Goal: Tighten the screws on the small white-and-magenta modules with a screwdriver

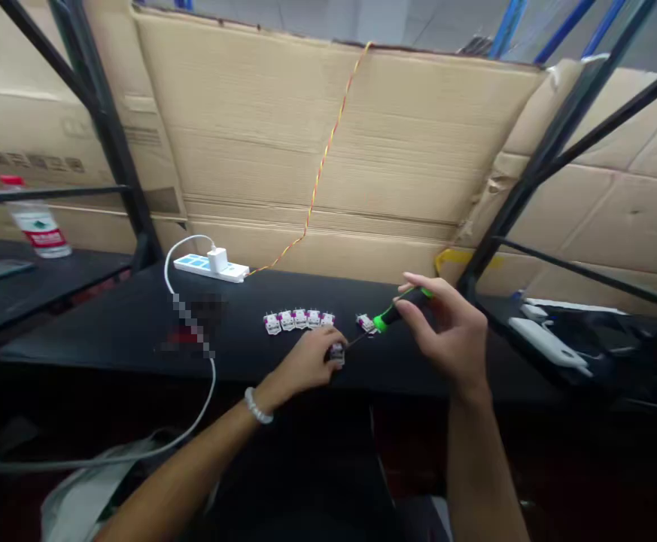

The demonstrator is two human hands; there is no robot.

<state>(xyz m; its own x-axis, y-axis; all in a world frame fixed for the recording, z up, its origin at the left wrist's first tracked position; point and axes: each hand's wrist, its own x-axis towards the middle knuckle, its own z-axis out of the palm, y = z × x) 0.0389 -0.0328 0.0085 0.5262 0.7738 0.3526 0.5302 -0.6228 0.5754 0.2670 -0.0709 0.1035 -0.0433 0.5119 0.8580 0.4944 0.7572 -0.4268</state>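
My left hand [312, 360] pinches a small white and purple part [337, 351] against the black table [107, 324]. My right hand [446, 331] grips a screwdriver [401, 307] with a black and green handle, its thin tip reaching down to the part in my left hand. A row of several similar white and purple parts [299, 319] lies just beyond my left hand. One more such part [366, 323] sits alone beside the screwdriver's green collar.
A white power strip [211, 266] with a plugged charger and white cable lies at the back left. Cardboard sheets [333, 150] wall off the back. Black metal frame bars [531, 173] rise on both sides. A bottle [38, 222] stands far left; white devices [548, 342] lie right.
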